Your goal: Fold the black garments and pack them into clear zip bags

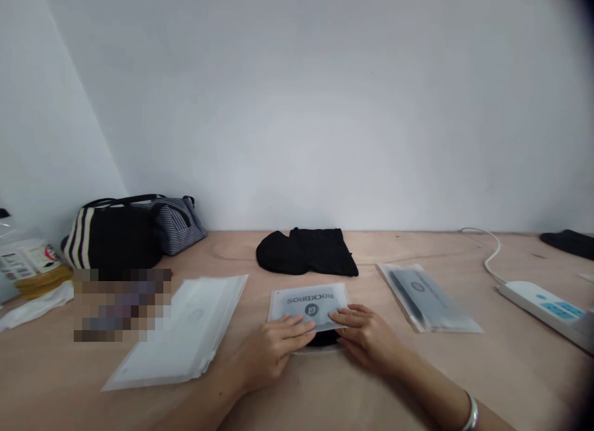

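**A:** State the position of the printed pouch (297, 300).

**B:** On the table (399, 397), between the two hands. The left grip (273, 347) lies over its near left portion, the right grip (371, 337) over its near right edge. The far edge and the lettering are uncovered.

**A:** Condition of each grip?

**B:** Fingers extended on the upper sheet on both sides; neither fist is clenched. Whether the thumbs pinch from beneath cannot be determined.

**A:** Contents?

**B:** Something black (325, 338), apparently cloth, shows at the near edge between the fingertips, below the upper sheet.

**A:** Expected handling?

**B:** In my judgement light and flexible: thin frosted plastic, smooth enough to slide on the table, unlikely to break but liable to crease. The contents should be soft and give under pressure.

**A:** Recommended hold?

**B:** The two near corners, thumb below and fingers above, both layers together if it is to be lifted. A one-sided hold would probably let it sag.

**A:** Adjacent articles?

**B:** A pouch stack (192, 319) to the left, a filled pouch (429, 298) to the right, both apart from the hands.
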The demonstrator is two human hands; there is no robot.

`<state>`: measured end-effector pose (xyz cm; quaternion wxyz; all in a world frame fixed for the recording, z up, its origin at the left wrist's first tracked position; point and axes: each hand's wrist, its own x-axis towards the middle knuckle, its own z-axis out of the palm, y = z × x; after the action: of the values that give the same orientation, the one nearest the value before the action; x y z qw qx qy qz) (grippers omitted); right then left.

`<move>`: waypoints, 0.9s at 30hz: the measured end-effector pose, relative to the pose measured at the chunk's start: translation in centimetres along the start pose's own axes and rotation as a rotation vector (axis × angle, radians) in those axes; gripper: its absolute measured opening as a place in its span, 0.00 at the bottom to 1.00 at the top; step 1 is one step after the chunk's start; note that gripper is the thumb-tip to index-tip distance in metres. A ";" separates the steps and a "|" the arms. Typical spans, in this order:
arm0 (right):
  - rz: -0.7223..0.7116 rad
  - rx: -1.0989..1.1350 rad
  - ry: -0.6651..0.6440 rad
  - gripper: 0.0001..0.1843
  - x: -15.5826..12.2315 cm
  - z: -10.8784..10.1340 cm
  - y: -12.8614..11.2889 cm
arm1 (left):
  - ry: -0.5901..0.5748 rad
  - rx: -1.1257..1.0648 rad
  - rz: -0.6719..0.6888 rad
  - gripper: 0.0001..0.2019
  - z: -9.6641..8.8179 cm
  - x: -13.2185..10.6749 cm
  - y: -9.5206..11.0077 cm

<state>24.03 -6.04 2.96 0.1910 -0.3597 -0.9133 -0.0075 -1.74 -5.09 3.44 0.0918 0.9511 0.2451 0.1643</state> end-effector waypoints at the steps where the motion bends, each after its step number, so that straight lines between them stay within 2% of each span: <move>1: -0.011 0.006 0.020 0.14 0.0 0.1 0.1 | 0.022 0.001 0.006 0.28 0.3 0.0 -0.1; 4: -0.009 0.019 0.064 0.13 0.0 0.6 0.2 | 0.098 -0.014 -0.003 0.24 0.7 0.3 -0.1; 6: 0.039 0.021 0.109 0.11 0.0 0.8 0.2 | 0.147 -0.038 -0.049 0.20 0.3 0.2 0.2; 8: 0.080 0.025 0.184 0.09 0.2 0.7 0.0 | 0.147 -0.038 -0.075 0.19 -0.5 -0.2 0.6; 12: 0.028 -0.002 0.283 0.14 1.4 0.6 -1.4 | 0.118 0.091 -0.105 0.29 -1.7 -2.0 0.2; 16: -0.068 -0.117 0.180 0.09 4.1 1.6 -4.0 | 0.188 0.204 -0.181 0.29 -0.7 -3.5 -0.9; 18: -0.107 -0.174 0.127 0.09 5.7 2.7 -5.5 | 0.233 0.218 -0.205 0.22 0.2 -3.8 -1.3; 21: -0.179 -0.229 0.117 0.06 7.7 4.5 -7.2 | 0.249 0.243 -0.197 0.10 1.3 -3.7 -1.7; 24: -0.238 -0.245 0.121 0.06 8.4 5.5 -8.0 | 0.261 0.275 -0.161 0.11 1.7 -3.6 -1.9; 27: -0.257 -0.270 0.121 0.07 7.5 5.1 -7.6 | 0.243 0.264 -0.153 0.11 1.6 -3.4 -1.8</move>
<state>12.31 -5.99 1.82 0.1929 -0.2615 -0.9292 -0.1759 -4.74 -5.40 0.60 -0.0516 0.9066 0.3454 0.2369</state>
